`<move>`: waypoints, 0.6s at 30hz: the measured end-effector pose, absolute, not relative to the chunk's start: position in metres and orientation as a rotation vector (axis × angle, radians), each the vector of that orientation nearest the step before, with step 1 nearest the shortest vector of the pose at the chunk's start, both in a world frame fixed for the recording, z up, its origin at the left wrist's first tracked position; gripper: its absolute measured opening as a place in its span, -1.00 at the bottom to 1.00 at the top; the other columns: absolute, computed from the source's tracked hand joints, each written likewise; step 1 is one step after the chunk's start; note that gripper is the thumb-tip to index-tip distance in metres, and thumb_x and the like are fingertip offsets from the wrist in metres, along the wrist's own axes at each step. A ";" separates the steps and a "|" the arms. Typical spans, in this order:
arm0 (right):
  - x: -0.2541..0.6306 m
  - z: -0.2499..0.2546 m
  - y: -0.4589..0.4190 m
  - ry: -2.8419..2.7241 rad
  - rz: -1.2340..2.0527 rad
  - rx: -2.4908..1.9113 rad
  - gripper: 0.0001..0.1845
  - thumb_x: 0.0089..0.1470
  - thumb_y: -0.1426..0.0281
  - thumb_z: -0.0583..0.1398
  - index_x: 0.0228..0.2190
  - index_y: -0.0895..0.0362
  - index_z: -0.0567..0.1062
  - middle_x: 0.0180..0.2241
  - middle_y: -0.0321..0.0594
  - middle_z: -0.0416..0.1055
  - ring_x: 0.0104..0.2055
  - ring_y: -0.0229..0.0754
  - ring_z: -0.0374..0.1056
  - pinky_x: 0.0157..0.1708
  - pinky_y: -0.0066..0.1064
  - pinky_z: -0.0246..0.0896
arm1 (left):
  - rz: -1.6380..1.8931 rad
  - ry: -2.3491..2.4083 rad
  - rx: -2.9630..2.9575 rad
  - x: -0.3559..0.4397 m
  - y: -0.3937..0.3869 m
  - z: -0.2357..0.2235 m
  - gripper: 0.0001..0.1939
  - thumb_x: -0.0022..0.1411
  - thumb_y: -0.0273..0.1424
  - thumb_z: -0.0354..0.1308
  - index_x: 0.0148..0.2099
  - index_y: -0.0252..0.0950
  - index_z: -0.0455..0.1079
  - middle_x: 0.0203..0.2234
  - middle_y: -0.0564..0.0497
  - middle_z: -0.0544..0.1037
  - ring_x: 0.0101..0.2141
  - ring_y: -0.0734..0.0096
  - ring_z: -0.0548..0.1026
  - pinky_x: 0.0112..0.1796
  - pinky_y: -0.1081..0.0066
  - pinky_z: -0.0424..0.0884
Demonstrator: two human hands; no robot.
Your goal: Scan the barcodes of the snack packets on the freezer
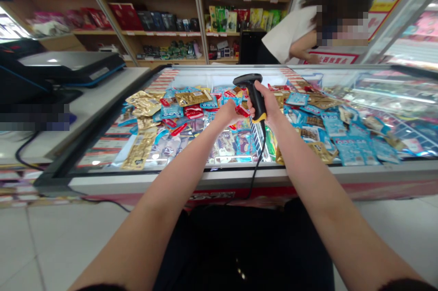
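Note:
My right hand [268, 101] is wrapped round the grip of a black barcode scanner [256, 97] with yellow at its base. The scanner stands upright with its head tilted over to the left, and a black cable [260, 152] hangs from it. Just left of it, my left hand [226, 114] pinches a small red packet [242, 111], partly hidden by the fingers. Both hands are over the glass-topped freezer. Around them lie blue snack packets [171, 109], gold packets [194, 97] and more red packets [193, 111].
The freezer [123, 184] has a dark frame and a grey front edge. A counter [65, 127] with dark equipment stands at left. Stocked shelves [150, 33] line the back wall. Another person [290, 35] bends over beyond the freezer at right.

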State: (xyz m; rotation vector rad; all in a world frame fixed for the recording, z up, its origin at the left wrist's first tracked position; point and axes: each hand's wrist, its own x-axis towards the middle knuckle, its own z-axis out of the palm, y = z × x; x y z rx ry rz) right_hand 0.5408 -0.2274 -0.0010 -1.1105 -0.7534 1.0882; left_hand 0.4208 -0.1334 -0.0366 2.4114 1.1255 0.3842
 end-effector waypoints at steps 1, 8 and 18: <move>0.541 -0.001 -0.227 -0.748 1.088 -1.115 -0.39 0.20 -0.16 0.14 -0.10 0.12 0.51 -0.67 -0.34 0.37 -0.76 -0.29 0.22 -0.82 -0.50 0.12 | 0.416 1.172 2.381 0.418 -0.128 -0.037 -0.41 0.01 -0.25 0.39 0.06 -0.32 0.32 -0.09 -0.26 0.59 -0.09 0.01 0.56 -0.14 0.22 0.42; 0.538 -0.002 -0.229 -0.766 1.094 -1.138 -0.39 0.22 -0.15 0.12 -0.11 0.14 0.48 -0.67 -0.33 0.35 -0.74 -0.29 0.23 -0.80 -0.50 0.15 | 0.771 1.084 2.130 0.419 -0.098 -0.049 -0.72 0.08 -0.35 0.28 -0.14 -0.31 0.44 -0.29 -0.12 0.60 -0.16 0.10 0.59 -0.12 0.24 0.45; 0.536 -0.006 -0.230 -0.862 1.159 -1.164 -0.39 0.21 -0.15 0.12 -0.11 0.15 0.47 -0.66 -0.31 0.35 -0.74 -0.29 0.22 -0.81 -0.50 0.14 | 1.094 0.978 1.575 0.417 -0.082 -0.042 -0.81 -0.06 -0.51 0.14 -0.31 -0.30 0.46 -0.48 -0.01 0.56 -0.32 0.24 0.58 -0.27 0.31 0.52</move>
